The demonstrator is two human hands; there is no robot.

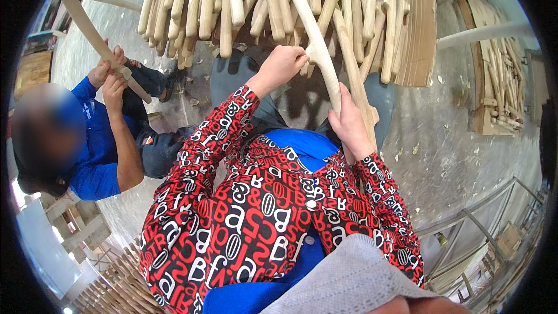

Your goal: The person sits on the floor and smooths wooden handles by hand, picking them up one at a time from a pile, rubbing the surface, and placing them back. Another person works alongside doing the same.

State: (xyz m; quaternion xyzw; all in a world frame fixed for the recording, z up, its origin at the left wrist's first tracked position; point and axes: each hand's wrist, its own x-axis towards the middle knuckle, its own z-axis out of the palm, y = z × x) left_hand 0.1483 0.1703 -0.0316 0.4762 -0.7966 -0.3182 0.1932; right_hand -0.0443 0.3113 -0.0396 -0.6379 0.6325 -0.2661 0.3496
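Observation:
A long, pale, curved wooden handle (321, 43) with a short side knob runs from the pile's top edge down toward my lap. My right hand (353, 123) wraps round its lower end. My left hand (279, 68) is closed in a fist, its thumb and forefinger against the handle by the side knob. Whatever sits inside that fist is hidden. Beneath the handle, a second wooden handle (361, 96) with a knob leans from the pile to my right thigh, passing beside my right hand.
Many wooden handles (203, 0) lie stacked ahead of me, with cardboard (423, 35) at their right. At left a co-worker in a blue shirt (102, 163) holds another curved handle (87, 26). More handles lie on the floor at right (503, 81). Wood shavings dot the floor.

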